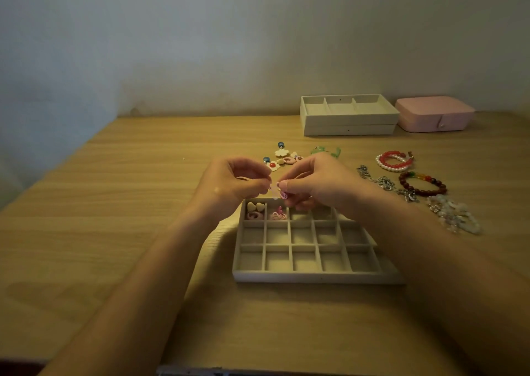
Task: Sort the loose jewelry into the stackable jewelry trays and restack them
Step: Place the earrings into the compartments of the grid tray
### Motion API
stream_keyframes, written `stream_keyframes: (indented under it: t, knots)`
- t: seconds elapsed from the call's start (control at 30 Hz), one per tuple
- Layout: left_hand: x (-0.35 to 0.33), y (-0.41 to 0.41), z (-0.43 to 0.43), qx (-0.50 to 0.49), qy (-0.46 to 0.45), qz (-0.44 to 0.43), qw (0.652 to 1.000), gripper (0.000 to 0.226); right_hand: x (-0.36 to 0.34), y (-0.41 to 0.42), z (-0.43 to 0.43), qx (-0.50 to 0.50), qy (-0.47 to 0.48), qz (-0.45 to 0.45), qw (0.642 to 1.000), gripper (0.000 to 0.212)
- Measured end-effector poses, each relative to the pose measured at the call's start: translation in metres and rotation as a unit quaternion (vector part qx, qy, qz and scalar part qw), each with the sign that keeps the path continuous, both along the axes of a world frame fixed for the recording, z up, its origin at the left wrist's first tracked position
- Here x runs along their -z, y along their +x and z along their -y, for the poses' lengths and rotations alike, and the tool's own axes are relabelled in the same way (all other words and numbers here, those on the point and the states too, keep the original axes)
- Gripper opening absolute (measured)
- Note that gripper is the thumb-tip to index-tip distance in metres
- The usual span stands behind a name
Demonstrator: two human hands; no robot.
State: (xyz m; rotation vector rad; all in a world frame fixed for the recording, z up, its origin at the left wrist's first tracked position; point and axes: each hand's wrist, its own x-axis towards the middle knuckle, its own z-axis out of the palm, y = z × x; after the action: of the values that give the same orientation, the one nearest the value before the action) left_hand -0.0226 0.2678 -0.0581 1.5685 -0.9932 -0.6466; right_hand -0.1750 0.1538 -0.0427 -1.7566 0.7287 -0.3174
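A beige tray (pixel 315 276) with many small compartments lies on the wooden table before me. Its far left cell holds heart-shaped pieces (pixel 255 207); the cell beside it holds small pink pieces (pixel 278 215). Above the tray's far edge, my left hand (pixel 238 183) and my right hand (pixel 312 184) meet, both pinching a small pink earring (pixel 277 192) between fingertips. Loose flower earrings (pixel 279 159) and a green piece (pixel 327 151) lie just beyond my hands. Bracelets (pixel 395 161) and a dark beaded bracelet (pixel 423 183) lie to the right.
Two stacked beige trays (pixel 348 126) stand at the back right near the wall, with a pink jewelry box (pixel 434 114) beside them. Silver chains (pixel 384 182) and pale bead bracelets (pixel 453 216) lie right of the compartment tray. The table's left edge runs diagonally.
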Motion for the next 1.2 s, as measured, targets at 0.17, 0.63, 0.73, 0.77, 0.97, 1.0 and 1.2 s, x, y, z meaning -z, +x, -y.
stream_keyframes:
  t: [0.17,0.63,0.73,0.77,0.97,1.0,1.2]
  knots:
    - [0.005,-0.003,0.003,-0.003,0.021,0.049,0.999,0.024,0.002,0.0,0.0,-0.014,-0.123,-0.072,0.99,0.005]
    - [0.007,-0.006,0.001,0.014,0.087,0.184,0.979,0.036,0.005,0.012,0.0,-0.061,-0.249,-0.178,0.95,0.007]
    - [0.005,-0.008,0.001,0.014,0.102,0.221,0.97,0.038,0.009,0.015,-0.001,-0.06,-0.263,-0.188,0.944,0.004]
    - [0.005,-0.008,0.001,0.013,0.104,0.23,0.968,0.038,0.009,0.016,-0.001,-0.061,-0.268,-0.191,0.942,0.004]
    - [0.006,-0.007,0.0,0.015,0.118,0.255,0.96,0.039,0.009,0.023,-0.005,-0.035,-0.307,-0.214,0.927,0.006]
    - [0.006,-0.007,0.001,0.014,0.12,0.257,0.959,0.04,0.01,0.024,-0.005,-0.025,-0.319,-0.214,0.923,0.006]
    - [0.008,-0.007,0.0,0.011,0.112,0.263,0.958,0.043,0.016,0.021,-0.004,-0.035,-0.342,-0.21,0.915,0.012]
